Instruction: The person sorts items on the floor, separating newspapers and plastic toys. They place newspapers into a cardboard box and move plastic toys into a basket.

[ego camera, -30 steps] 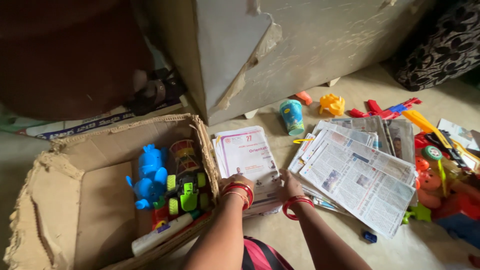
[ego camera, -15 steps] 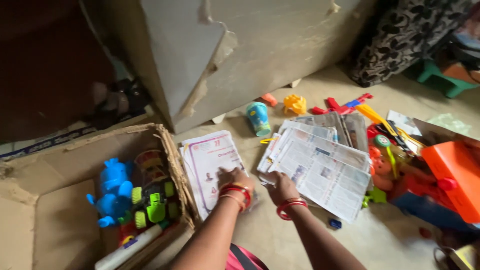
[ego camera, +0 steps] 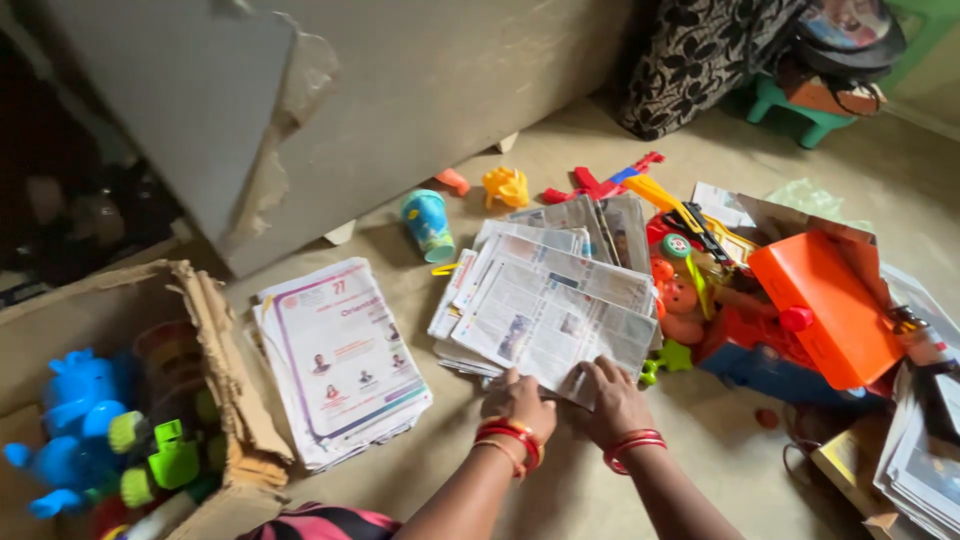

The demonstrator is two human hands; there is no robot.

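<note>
Both hands rest on the near edge of the stack of newspapers [ego camera: 550, 310], which lies flat on the floor [ego camera: 560, 480] in the middle of the view. The left hand [ego camera: 518, 398] lies palm down at the near left corner of the stack, fingers spread loosely over the paper edge; it grips nothing that can be made out. The right hand [ego camera: 612, 392] lies just beside it, palm down, fingers pressed onto the near right corner of the top sheet; whether the fingertips curl under the paper cannot be determined. Red bangles encircle both wrists. A second pile of printed papers [ego camera: 340, 360], with a purple-bordered top sheet, lies apart to the left, between the newspapers and a torn cardboard box [ego camera: 225, 390]. The box holds a blue toy animal [ego camera: 70, 420] and a green toy vehicle [ego camera: 165, 455]. Beyond the newspapers, a patterned cup [ego camera: 428, 222] stands near a grey cabinet [ego camera: 400, 90], with a yellow toy [ego camera: 506, 186] close by. To the right of the newspapers lies a heap of plastic toys, including an orange box-shaped piece [ego camera: 825, 305] and a round orange figure [ego camera: 680, 300].
</note>
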